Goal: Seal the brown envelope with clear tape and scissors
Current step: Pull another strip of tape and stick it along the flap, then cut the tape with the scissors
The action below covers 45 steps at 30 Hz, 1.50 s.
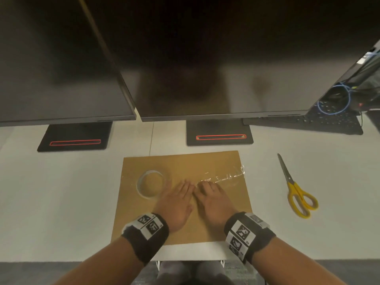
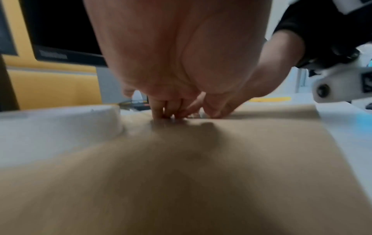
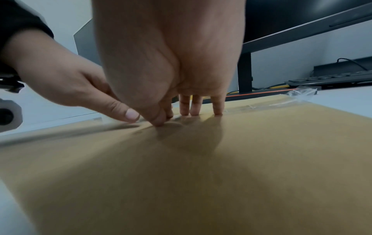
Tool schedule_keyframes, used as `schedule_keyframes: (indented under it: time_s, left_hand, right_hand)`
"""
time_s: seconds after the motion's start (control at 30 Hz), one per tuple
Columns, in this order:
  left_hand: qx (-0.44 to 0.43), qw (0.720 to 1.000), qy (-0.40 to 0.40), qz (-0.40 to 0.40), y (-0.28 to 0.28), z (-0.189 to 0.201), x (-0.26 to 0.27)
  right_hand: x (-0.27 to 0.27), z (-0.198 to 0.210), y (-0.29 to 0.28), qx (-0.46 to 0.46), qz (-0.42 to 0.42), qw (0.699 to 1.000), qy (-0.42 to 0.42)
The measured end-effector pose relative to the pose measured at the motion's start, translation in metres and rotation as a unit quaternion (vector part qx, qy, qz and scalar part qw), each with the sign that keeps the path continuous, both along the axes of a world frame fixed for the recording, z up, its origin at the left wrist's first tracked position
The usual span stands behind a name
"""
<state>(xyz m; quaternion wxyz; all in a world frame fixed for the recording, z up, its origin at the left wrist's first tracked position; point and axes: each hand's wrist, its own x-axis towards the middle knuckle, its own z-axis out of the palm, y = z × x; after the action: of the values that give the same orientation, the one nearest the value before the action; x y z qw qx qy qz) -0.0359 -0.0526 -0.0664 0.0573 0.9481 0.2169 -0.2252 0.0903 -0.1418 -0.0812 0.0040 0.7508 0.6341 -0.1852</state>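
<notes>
The brown envelope (image 1: pixel 205 219) lies flat on the white desk in front of me. A strip of clear tape (image 1: pixel 224 176) runs across it toward its right edge, wrinkled at the far end. The clear tape roll (image 1: pixel 151 183) lies flat on the envelope's left part. My left hand (image 1: pixel 176 199) and right hand (image 1: pixel 207 195) lie side by side with straight fingers pressing the tape's near end onto the envelope (image 3: pixel 201 174). In the right wrist view the fingertips (image 3: pixel 194 111) touch the paper. Yellow-handled scissors (image 1: pixel 296 192) rest on the desk to the right, apart from both hands.
Two black monitors (image 1: pixel 205 68) overhang the back of the desk on stands (image 1: pixel 219 133) with red-trimmed bases. A black keyboard (image 1: pixel 329 122) and blue cable (image 1: pixel 337 99) sit at the back right. The desk's front edge (image 1: pixel 185 259) is just below the envelope.
</notes>
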Motion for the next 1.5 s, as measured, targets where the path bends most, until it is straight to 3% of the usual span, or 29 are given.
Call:
schedule_keyframes:
  time_s: [0.1, 0.23, 0.5, 0.8, 1.03, 1.17, 1.3, 1.5]
  left_hand:
    - [0.024, 0.999, 0.025, -0.011, -0.005, -0.005, -0.003]
    - [0.02, 0.999, 0.042, -0.008, -0.008, -0.007, 0.0]
    - [0.02, 0.996, 0.092, 0.003, -0.013, -0.004, 0.007]
    - [0.024, 0.994, 0.109, 0.018, -0.015, 0.0, 0.013]
    - [0.037, 0.993, 0.112, 0.01, -0.018, 0.003, 0.019]
    - [0.048, 0.992, 0.114, -0.001, -0.017, 0.015, 0.032]
    - [0.024, 0.997, 0.056, 0.057, -0.01, 0.023, 0.054]
    - [-0.016, 0.999, -0.006, 0.05, -0.015, 0.008, 0.08]
  right_hand:
    - [0.0, -0.001, -0.003, -0.03, -0.003, 0.999, -0.019]
    - [0.009, -0.003, -0.011, -0.055, -0.086, 0.995, -0.005]
    - [0.045, -0.001, -0.026, -0.129, -0.163, 0.978, 0.014]
    - [0.055, -0.004, -0.022, -0.1, -0.214, 0.97, 0.062]
    - [0.065, -0.001, -0.018, -0.106, -0.204, 0.972, 0.047]
    - [0.09, 0.008, -0.025, -0.007, -0.211, 0.975, 0.063]
    - [0.121, 0.015, -0.048, 0.116, -0.303, 0.946, 0.011]
    - [0.159, 0.014, -0.096, 0.004, -0.425, 0.904, -0.036]
